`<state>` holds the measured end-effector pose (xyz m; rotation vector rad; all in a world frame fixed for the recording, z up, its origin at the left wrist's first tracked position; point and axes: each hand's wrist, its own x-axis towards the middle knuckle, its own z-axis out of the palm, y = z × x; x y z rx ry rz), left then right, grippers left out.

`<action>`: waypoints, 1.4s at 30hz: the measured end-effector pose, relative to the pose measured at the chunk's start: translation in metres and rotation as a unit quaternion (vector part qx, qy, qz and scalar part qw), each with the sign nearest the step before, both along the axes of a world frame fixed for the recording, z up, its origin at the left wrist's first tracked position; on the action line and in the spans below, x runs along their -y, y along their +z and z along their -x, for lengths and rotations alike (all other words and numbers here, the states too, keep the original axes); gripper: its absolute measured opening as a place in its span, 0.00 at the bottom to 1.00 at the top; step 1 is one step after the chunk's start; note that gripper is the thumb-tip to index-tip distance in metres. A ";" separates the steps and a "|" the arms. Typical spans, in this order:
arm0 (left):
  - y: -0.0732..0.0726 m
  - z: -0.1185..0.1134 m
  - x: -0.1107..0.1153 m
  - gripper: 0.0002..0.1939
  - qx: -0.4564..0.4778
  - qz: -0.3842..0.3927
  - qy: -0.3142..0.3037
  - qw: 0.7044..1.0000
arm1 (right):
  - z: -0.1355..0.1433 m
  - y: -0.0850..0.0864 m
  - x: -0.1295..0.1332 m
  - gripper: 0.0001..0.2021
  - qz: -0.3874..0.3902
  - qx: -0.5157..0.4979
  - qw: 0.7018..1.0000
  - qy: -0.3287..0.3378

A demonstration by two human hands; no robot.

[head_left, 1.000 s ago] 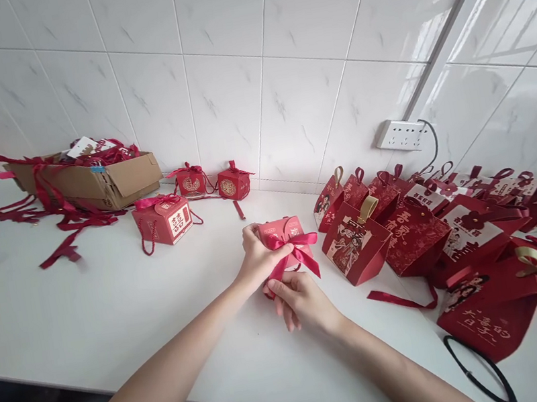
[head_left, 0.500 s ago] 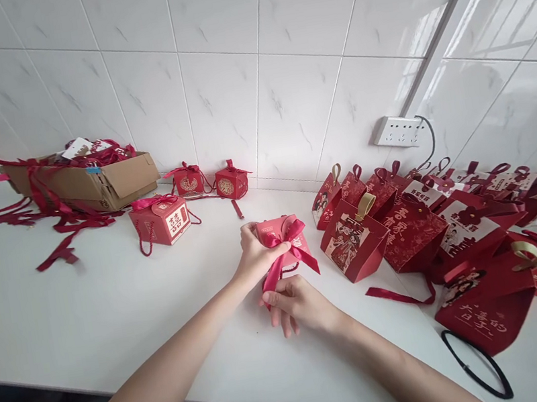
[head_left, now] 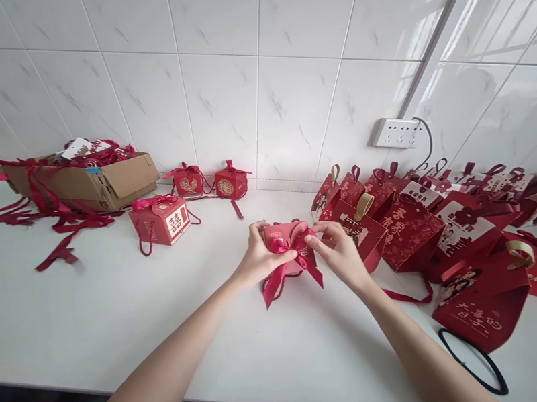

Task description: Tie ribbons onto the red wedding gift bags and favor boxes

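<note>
A small red gift box stands on the table in front of me, with a shiny red ribbon bow across its top. My left hand is closed at the box's left side, its thumb pressing the left part of the bow. At the other side my right hand pinches the bow's right loop between thumb and fingers. Two ribbon tails hang down the near face. A dark red cord handle shows below the bow.
Many red gift boxes crowd the right side of the white table. A black ring lies at front right. Left are a finished-looking box, two smaller boxes, and a cardboard box of ribbons. A power strip is on the wall.
My right hand has let go of the hanging ribbon tail and moved up and right to the bow's right loop. My left hand stays at the box, which has turned slightly.
</note>
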<state>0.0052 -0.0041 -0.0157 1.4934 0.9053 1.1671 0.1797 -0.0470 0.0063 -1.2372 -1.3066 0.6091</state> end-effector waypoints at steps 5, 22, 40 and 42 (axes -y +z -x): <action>0.000 -0.001 -0.001 0.29 0.025 -0.046 0.064 0.997 | 0.005 -0.009 -0.004 0.18 0.048 -0.095 0.992 0.067; -0.002 -0.002 -0.001 0.06 -0.047 -0.177 0.172 0.968 | 0.003 -0.010 -0.006 0.17 0.088 -0.259 0.951 0.141; -0.003 -0.003 -0.001 0.09 -0.008 -0.133 0.142 0.981 | 0.004 -0.018 -0.010 0.19 0.096 -0.270 0.953 0.094; -0.003 -0.003 -0.002 0.09 0.006 -0.125 0.135 0.983 | 0.006 -0.015 -0.007 0.17 0.102 -0.258 0.955 0.104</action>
